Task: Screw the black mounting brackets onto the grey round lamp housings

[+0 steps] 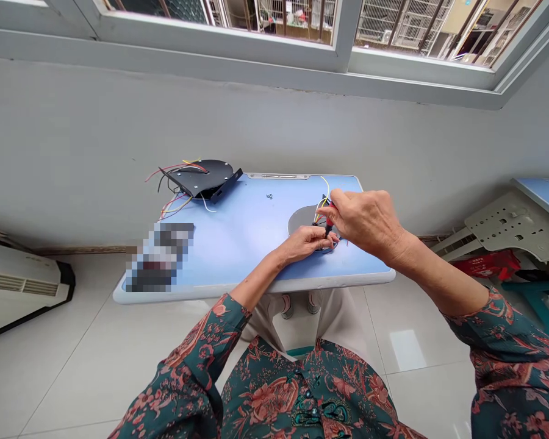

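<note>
My right hand [366, 219] is closed round a screwdriver [330, 221] with a red and black handle, its tip pointing down between the fingers of my left hand. My left hand [305, 240] has its fingers curled at the near edge of a dark rounded plate [301, 217] on the table; exactly what they pinch is hidden. Yellow, white and red wires [321, 210] rise from this plate beside the screwdriver. Several small screws [269, 196] lie loose near the middle of the table.
A second black plate assembly [208, 178] with loose coloured wires lies at the back left of the blue table [229, 244]. A pixelated item [162, 259] lies at the left front. Behind is a wall [210, 122] under a window. Another table [544, 198] stands at the right.
</note>
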`<action>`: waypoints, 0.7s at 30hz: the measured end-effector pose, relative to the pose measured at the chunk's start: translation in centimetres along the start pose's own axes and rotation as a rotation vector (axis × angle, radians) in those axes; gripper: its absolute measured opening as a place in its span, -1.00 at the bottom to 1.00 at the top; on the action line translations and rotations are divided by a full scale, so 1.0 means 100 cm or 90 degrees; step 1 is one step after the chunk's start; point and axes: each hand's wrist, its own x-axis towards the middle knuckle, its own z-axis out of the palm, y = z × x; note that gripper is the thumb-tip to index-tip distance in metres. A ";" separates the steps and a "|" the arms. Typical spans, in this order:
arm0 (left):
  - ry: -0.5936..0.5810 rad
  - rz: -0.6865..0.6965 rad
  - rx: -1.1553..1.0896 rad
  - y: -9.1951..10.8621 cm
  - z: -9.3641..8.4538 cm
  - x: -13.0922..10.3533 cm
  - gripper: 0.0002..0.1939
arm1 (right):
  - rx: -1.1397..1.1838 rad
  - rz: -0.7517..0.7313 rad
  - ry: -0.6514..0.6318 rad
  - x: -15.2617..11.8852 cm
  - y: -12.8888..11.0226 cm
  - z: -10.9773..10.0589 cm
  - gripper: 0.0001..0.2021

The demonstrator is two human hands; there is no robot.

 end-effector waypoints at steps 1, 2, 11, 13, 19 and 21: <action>0.002 -0.003 -0.002 0.000 0.000 0.000 -0.61 | 0.035 -0.023 -0.004 0.000 0.002 0.000 -0.67; 0.003 -0.005 -0.006 0.001 0.000 0.000 -0.60 | 0.085 -0.057 -0.007 0.000 0.005 0.000 -0.72; 0.022 -0.001 -0.083 -0.007 0.003 0.001 -0.70 | 0.244 -0.133 0.004 0.002 0.017 0.006 -0.74; 0.043 -0.006 -0.129 -0.008 0.004 0.001 -0.69 | 0.178 -0.101 -0.027 0.001 0.008 0.002 -0.76; 0.091 -0.024 -0.055 0.004 0.004 -0.003 -0.60 | 0.029 0.023 -0.031 -0.004 -0.023 -0.001 -0.78; 0.098 -0.013 -0.024 0.006 0.004 -0.003 -0.60 | 0.018 0.060 -0.027 -0.004 -0.029 0.001 -0.75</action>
